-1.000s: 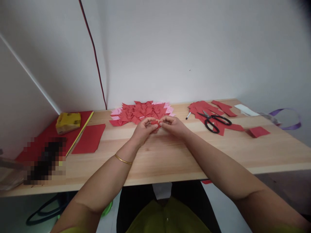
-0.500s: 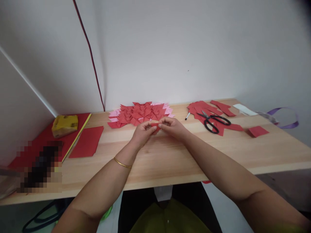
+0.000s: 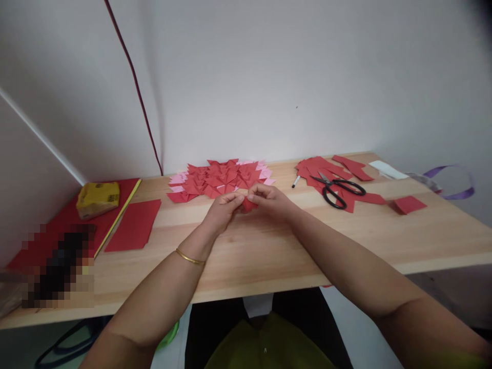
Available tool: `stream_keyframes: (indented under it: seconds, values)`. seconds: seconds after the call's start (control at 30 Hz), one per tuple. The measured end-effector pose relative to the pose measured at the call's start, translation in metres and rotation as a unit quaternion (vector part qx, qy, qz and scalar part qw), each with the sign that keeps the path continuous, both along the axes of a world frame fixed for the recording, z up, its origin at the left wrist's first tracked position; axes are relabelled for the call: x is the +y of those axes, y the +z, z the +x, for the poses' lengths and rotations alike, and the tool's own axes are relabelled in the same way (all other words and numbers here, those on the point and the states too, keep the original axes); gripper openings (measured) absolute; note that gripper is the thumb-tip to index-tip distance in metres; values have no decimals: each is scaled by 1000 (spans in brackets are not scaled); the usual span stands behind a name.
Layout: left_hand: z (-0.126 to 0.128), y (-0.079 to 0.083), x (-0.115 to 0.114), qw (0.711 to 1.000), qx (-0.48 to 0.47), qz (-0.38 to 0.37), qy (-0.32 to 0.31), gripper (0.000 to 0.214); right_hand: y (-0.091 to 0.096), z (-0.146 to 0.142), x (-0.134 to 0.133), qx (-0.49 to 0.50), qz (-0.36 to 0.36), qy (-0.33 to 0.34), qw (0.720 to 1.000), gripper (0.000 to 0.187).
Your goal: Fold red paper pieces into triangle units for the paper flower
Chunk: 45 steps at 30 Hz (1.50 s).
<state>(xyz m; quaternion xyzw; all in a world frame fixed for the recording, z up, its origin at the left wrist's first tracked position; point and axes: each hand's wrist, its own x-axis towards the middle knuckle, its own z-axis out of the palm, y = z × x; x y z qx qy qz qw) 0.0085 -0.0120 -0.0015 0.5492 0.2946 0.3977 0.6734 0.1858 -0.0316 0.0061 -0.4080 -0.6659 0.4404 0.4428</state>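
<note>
A small folded piece of red paper [image 3: 249, 204] is pinched between both hands, above the middle of the wooden table [image 3: 246, 256]. My left hand [image 3: 225, 209] has its thumb and fingers closed on the left side of the paper. On the right side, my right hand [image 3: 271, 201] grips it between thumb and bent fingers. Much of the paper is hidden by the fingers. Just beyond the hands lies a pile of folded red and pink paper pieces [image 3: 219, 177].
Black-handled scissors [image 3: 338, 188] rest on red paper scraps [image 3: 317, 166] at right, beside a marker [image 3: 295, 181]. A red square [image 3: 410, 204] lies farther right. At left are red sheets [image 3: 132, 225], a yellow package [image 3: 99, 199] and a blurred-out dark object [image 3: 63, 266].
The thumbs have shifted upward on the red paper, and its lower part now points down between the hands. The camera view has turned slightly. Nothing on the table has moved.
</note>
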Motion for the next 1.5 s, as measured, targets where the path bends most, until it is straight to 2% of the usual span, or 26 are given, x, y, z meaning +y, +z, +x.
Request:
stream_keyframes:
  seconds: [0.13,0.3,0.53,0.7,1.0,1.13,1.23,1.4,1.5]
  values:
    - [2,-1,0,998,-37,-47,-6,31,1,1,0,34,-30,16,999,29]
    - [1,-2,0,999,45,-6,13,28,2,0,1,22,-34,-38,998,30]
    - [2,-1,1,995,19,-21,91,26,3,3,2,23,-37,-88,995,31]
    - [2,-2,3,996,-19,-35,84,29,-1,5,6,31,-39,-46,998,31]
    - [1,0,3,992,-26,41,120,22,0,1,3,15,-20,-36,999,31]
    - [2,1,1,994,-34,21,106,27,-2,3,4,1,-7,-47,999,29]
    - [3,4,-1,995,-13,15,93,30,-3,4,5,-9,1,-44,999,27]
    - [2,7,-3,989,47,68,120,15,-4,1,3,-10,-11,-34,999,27]
    - [1,8,-3,988,52,74,126,13,-3,-1,1,3,-16,-36,999,29]
